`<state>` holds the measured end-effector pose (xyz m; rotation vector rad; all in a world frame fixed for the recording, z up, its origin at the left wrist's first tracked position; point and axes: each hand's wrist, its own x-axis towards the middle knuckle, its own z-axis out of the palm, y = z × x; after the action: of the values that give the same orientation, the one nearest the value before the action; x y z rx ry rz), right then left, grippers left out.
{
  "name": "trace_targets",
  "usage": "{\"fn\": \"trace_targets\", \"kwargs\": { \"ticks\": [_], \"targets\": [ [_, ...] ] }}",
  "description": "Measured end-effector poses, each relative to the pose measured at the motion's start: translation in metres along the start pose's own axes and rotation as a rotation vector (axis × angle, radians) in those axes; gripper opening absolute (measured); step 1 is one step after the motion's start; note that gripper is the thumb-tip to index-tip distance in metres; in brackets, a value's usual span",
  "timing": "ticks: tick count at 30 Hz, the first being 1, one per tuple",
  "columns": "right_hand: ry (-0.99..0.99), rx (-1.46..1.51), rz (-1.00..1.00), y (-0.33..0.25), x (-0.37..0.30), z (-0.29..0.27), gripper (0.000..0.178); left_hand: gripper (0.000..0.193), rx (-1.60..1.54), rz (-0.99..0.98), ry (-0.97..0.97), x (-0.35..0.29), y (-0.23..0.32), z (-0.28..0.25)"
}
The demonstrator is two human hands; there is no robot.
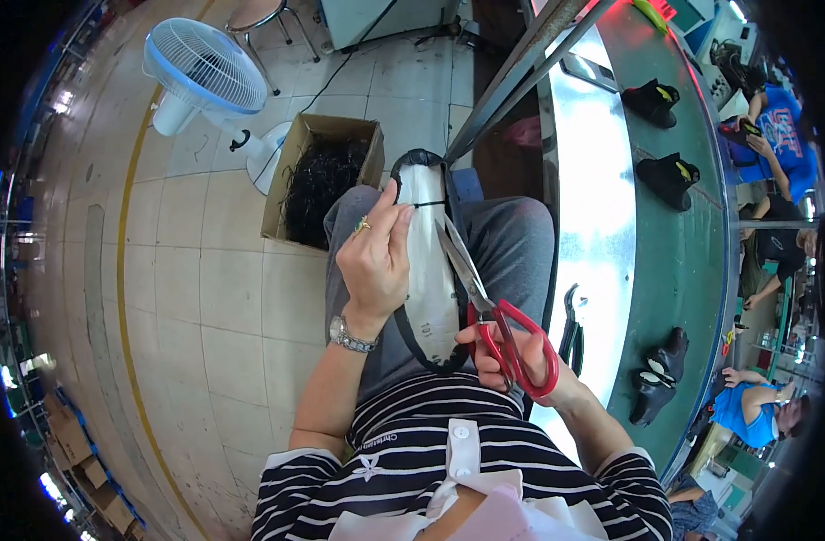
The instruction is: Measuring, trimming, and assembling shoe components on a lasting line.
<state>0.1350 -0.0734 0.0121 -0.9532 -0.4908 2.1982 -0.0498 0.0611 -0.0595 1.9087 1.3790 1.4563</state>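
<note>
A black shoe upper (pixel 403 326) is stretched over a white last (pixel 423 270), its sole side facing up, over my lap. A thin black cord (pixel 428 204) crosses it near the far end. My left hand (pixel 376 257) is closed at the left edge of the upper, thumb and fingertips beside the cord's left end; the exact pinch is partly hidden. In my right hand (pixel 507 356) are scissors (pixel 527 365) with red handles, fingers through the loops. Their metal blades lie slightly parted over the last, tips pointing away from me, just below the cord.
A cardboard box (pixel 290 194) of black scraps stands left of my knees, near a blue-and-white fan (pixel 205 68). On my right are a metal ledge (pixel 595 207) and a green bench (pixel 687 261) holding black shoes (pixel 668 178). Co-workers (pixel 785 135) are farther right.
</note>
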Motion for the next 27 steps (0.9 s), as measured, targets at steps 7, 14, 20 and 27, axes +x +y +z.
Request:
{"fn": "trace_targets", "kwargs": {
  "ticks": [7,14,20,27],
  "targets": [
    [0.213,-0.295,0.092,-0.021,0.030,0.011,0.059,0.010,0.047,0.123,0.000,0.007,-0.001,-0.010],
    [0.323,-0.224,0.013,0.007,0.033,0.027,0.049,0.007,0.067,0.078,0.035,-0.008,0.005,-0.014],
    [0.431,-0.391,-0.198,0.017,0.012,0.017,0.044,0.008,0.192,0.122,0.142,-0.007,-0.007,-0.019],
    [0.965,-0.520,-0.448,0.006,-0.019,-0.062,0.031,0.009,0.178,0.121,0.067,0.009,0.009,-0.008]
  ]
}}
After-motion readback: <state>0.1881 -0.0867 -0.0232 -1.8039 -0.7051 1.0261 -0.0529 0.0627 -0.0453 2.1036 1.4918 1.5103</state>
